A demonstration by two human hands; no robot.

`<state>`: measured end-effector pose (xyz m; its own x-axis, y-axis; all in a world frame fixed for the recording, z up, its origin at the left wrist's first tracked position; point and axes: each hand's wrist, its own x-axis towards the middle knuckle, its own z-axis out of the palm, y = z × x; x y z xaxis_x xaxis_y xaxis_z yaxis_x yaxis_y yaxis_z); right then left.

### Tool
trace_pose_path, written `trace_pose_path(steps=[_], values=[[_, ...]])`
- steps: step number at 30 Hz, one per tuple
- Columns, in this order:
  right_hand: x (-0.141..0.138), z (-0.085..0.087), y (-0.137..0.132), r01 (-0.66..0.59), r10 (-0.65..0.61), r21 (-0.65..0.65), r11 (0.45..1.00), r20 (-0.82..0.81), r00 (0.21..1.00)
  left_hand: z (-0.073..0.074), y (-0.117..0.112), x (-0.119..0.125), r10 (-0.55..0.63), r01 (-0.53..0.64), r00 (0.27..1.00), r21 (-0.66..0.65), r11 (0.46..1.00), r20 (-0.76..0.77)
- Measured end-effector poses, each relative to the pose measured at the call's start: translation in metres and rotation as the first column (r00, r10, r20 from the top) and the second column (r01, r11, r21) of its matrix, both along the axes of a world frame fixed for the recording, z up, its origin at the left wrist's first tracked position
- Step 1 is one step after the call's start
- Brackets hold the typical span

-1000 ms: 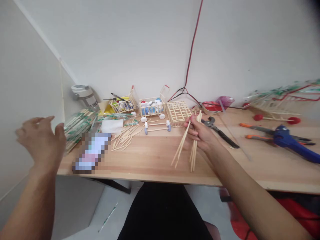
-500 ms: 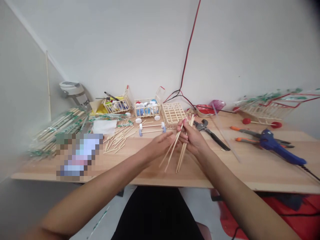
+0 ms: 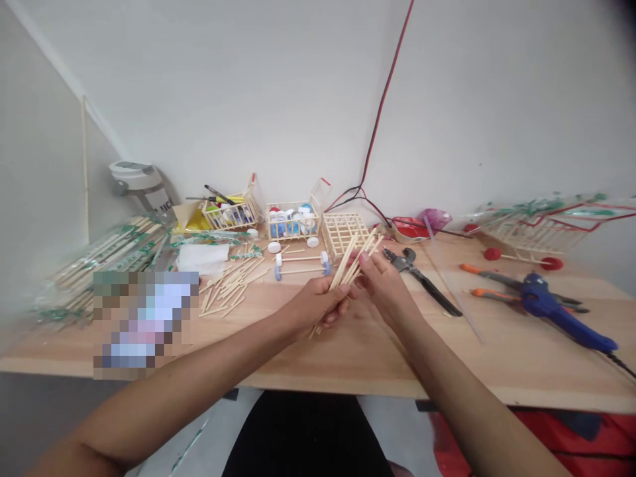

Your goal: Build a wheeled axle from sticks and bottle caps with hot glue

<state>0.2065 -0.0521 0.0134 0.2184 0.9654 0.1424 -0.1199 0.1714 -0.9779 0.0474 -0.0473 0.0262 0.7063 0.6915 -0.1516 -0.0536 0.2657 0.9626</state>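
My two bare hands meet in front of me, above the pale brown wooden table (image 3: 278,364). My left forearm stretches from the lower left, and my left hand (image 3: 320,301) is curled, its thumb laid across the bundle of thin, straight, pale wooden sticks (image 3: 343,262), so this grip is closed around them. My right forearm stretches from the lower right; my right hand (image 3: 381,281) is bent inward, with thumb and fingers pinched on the same bundle, at its right side.

The long axis of the bundle is slanted: the upper ends point away from me and to the right, towards the low box-shaped lattice of pale sticks (image 3: 342,224), and they spread a little like a fan. A few lower ends appear below my left hand, pointing to me and to the left.

The middle of the bundle is hidden by my fingers, so I cannot count the sticks. Some fingers of my right hand are also covered. Both my arms are cut off by the lower edge of the view
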Motion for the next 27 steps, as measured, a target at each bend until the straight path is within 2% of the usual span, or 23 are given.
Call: trace_pose_path(steps=[3,8,12,14,16,17,19,20,21,24,27], values=[[0.000,-0.001,-0.002,-0.018,0.020,-0.018,1.000,0.125,0.992,-0.002,-0.002,-0.006,0.060,-0.060,0.998,-0.007,0.998,-0.005],[-0.003,-0.001,-0.003,-0.050,0.061,-0.061,0.997,0.197,0.979,-0.006,-0.007,-0.011,0.140,-0.139,0.990,0.014,0.990,-0.013],[-0.006,0.003,-0.004,0.029,-0.021,-0.059,0.998,0.132,0.991,-0.004,-0.002,-0.013,0.178,-0.173,0.982,0.064,0.983,-0.068],[-0.006,0.006,-0.005,0.076,-0.075,-0.039,0.996,0.028,0.997,0.001,0.002,-0.018,0.241,-0.218,0.963,0.181,0.959,-0.118],[-0.005,0.010,-0.007,0.135,-0.135,-0.012,0.991,-0.091,0.987,0.009,0.006,-0.030,0.326,-0.232,0.928,0.404,0.885,-0.180],[-0.004,0.011,-0.008,0.167,-0.165,0.007,0.986,-0.143,0.976,0.013,0.007,-0.039,0.365,-0.197,0.904,0.541,0.818,-0.224],[0.001,0.013,-0.008,0.228,-0.213,0.052,0.972,-0.202,0.956,0.020,0.009,-0.060,0.466,-0.068,0.828,0.770,0.635,-0.311],[0.004,0.013,-0.008,0.251,-0.231,0.076,0.965,-0.209,0.950,0.023,0.010,-0.071,0.484,0.017,0.808,0.833,0.553,-0.338],[0.007,0.014,-0.008,0.267,-0.243,0.099,0.959,-0.206,0.948,0.024,0.010,-0.083,0.481,0.095,0.797,0.863,0.495,-0.364],[0.013,0.014,-0.006,0.266,-0.237,0.130,0.955,-0.200,0.951,0.023,0.008,-0.111,0.415,0.305,0.765,0.845,0.439,-0.492],[0.014,0.013,-0.004,0.220,-0.193,0.119,0.968,-0.204,0.960,0.023,0.006,-0.125,0.397,0.395,0.725,0.813,0.429,-0.562]])
